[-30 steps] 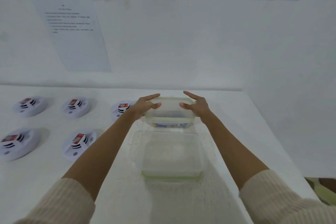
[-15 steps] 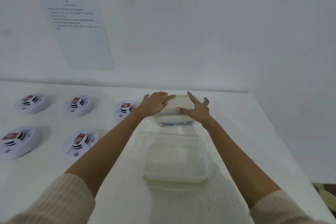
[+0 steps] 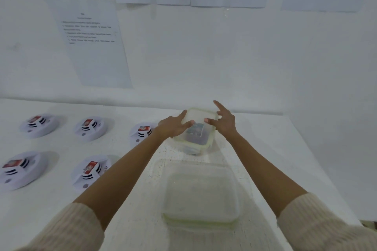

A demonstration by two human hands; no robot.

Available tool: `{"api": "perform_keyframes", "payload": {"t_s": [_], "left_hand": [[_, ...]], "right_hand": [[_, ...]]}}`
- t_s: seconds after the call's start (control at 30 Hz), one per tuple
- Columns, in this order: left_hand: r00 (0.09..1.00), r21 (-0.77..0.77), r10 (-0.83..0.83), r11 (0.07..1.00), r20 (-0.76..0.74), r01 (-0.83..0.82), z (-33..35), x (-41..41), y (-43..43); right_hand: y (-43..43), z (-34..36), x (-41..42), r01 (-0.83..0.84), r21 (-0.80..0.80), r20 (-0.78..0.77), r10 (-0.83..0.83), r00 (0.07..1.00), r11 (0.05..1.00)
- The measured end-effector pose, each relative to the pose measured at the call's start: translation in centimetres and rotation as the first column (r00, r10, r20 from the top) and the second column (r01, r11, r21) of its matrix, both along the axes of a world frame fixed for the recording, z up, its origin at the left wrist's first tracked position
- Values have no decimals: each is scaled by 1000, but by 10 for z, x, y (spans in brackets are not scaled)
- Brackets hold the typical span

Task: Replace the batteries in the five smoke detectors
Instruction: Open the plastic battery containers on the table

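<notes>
Left hand [image 3: 173,127] and right hand [image 3: 224,123] pinch opposite edges of the tilted lid [image 3: 201,117] atop the small container [image 3: 191,148]. Smoke detectors [image 3: 89,128] lie left of it, and a closed tub [image 3: 201,195] sits nearer.

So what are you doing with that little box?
A person's left hand and right hand grip the lid of the small clear box at the back of the table, and the lid sits tilted on it. Dark things show inside. A bigger lidded box lies nearer, untouched. Five smoke detectors sit on the left, with red-labelled batteries showing.
</notes>
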State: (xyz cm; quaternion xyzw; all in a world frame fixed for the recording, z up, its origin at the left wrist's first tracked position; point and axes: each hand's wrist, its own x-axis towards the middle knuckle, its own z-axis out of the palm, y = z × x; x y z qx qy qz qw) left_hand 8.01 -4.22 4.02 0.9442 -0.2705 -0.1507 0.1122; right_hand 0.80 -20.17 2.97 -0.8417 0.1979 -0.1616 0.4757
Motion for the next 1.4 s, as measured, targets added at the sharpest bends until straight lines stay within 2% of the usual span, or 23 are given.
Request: {"api": "perform_keyframes", "payload": {"t_s": [0.1, 0.23, 0.33, 0.4, 0.47, 0.6, 0.7, 0.77, 0.87, 0.97, 1.03, 1.13, 1.3, 1.4], "left_hand": [[997, -105, 6, 994, -81, -14, -7, 6, -3], [995, -121, 32, 992, -92, -43, -16, 15, -16], [968, -322, 87, 933, -236, -163, -19, 14, -24], [928, -428, 113, 863, -355, -269, -20, 20, -25], [893, -476, 82, 823, -443, -311, -21, 24, -24], [831, -551, -23, 759, -556, -347, -19, 26, -25], [816, -610, -49, 691, -576, -389, -22, 26, -27], [821, -631, -57, 670, -568, -391, -25, 26, -26], [886, -657, -29, 682, -463, -321, -25, 26, -31], [946, -652, 24, 719, -323, -241, -25, 29, -30], [961, -611, 36, 765, -276, -204, -27, 30, -23], [969, -548, 44, 818, -244, -175, -24, 26, -17], [958, -515, 155, 816, -242, -263, -22, 20, -21], [960, -560, 212, 780, -182, -278, -23, 17, -24]], "right_hand": [[-5, -3, 6, -43, 45, 72, 39, 997, 998], [-8, 0, 16, -117, -1, 63, 116, 991, 993], [-1, -12, 17, -101, -22, 38, 102, 994, 995], [0, -20, 16, -42, 90, 31, 39, 999, 995], [-4, -20, 15, -44, 247, -5, 47, 999, 968], [-14, -17, 17, -81, 564, -38, 124, 992, 822], [-13, -22, 23, -59, 661, -3, 81, 997, 748], [-13, -24, 25, -63, 622, 17, 67, 998, 780], [-19, -19, 22, -35, 450, 35, 22, 999, 893], [-23, -19, 21, -65, 438, 41, 52, 998, 897], [-19, -18, 24, -94, 393, 31, 90, 996, 915], [-13, -16, 27, -66, 293, 54, 52, 997, 954], [-8, -19, 22, -25, 163, 85, 12, 996, 986], [-3, -18, 19, 41, 143, 117, -58, 991, 989]]}}
